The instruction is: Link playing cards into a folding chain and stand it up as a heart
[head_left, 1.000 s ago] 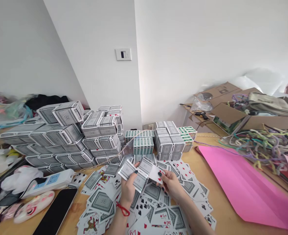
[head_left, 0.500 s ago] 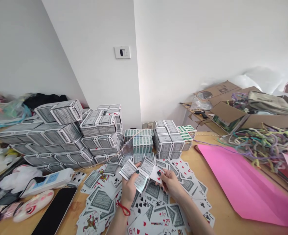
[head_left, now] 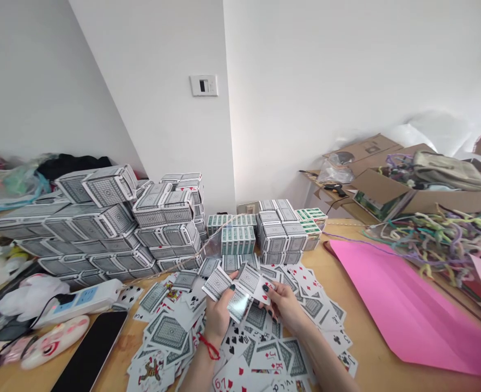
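My left hand (head_left: 219, 314) pinches several joined playing cards (head_left: 239, 302), backs up, with the thumb pressed on top. My right hand (head_left: 283, 305) grips a playing card (head_left: 263, 290) that shows a red pip on white, its thumb over the edge. That card meets the right side of the joined cards; whether it is slotted into them I cannot tell. Under both hands spreads a heap of loose playing cards (head_left: 167, 333), some face up, some face down. Behind the hands stand blocks built from folded cards (head_left: 284, 237).
Stacked card blocks (head_left: 109, 188) rise at the left. Green-and-white card boxes (head_left: 238, 239) stand at the back. A black phone (head_left: 91, 354) and a white power strip (head_left: 83, 302) lie left. On the right are pink paper (head_left: 403, 305), a tangle of coloured strands (head_left: 440, 239) and a cardboard box (head_left: 428, 201).
Both hands hold nearly the same pose. The joined cards have shifted slightly right and tilted, and a bright glare now shows on one. The view has moved a little.
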Demonstrator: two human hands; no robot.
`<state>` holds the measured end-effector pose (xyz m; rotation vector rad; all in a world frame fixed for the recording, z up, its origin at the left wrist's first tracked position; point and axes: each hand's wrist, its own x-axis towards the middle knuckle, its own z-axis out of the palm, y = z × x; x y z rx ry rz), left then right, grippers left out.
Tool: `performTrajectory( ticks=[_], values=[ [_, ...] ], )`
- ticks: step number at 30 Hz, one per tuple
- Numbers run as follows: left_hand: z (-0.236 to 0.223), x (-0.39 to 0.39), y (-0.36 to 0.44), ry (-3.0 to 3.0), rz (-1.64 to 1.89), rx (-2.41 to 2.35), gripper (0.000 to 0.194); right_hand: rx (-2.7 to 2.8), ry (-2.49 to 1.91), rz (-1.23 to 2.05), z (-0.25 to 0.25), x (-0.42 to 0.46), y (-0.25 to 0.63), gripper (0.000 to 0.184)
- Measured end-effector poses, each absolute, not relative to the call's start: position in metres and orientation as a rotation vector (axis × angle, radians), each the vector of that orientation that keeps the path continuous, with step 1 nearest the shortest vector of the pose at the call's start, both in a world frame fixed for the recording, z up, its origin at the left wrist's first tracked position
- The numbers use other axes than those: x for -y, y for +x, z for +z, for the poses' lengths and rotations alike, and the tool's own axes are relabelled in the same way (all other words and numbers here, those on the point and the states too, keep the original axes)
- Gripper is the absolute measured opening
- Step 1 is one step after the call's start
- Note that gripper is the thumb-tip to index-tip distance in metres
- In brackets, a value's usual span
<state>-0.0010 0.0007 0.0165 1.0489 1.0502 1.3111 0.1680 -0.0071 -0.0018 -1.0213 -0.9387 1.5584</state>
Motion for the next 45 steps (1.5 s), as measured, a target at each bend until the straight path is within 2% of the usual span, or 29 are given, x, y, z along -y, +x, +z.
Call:
performTrajectory(
  ticks=[25,45],
  values=[
    [0.02,0.0058,0.0041,1.011,1.286,-1.147,0.033,0.875,-1.0,1.555,0.0007,0.0107,0.1664,0.033],
    [0.0174,0.0071,0.0036,1.135,1.211,-1.156,0.027,0.855,-1.025,1.549,0.0027,0.0133,0.1656,0.035]
  ],
)
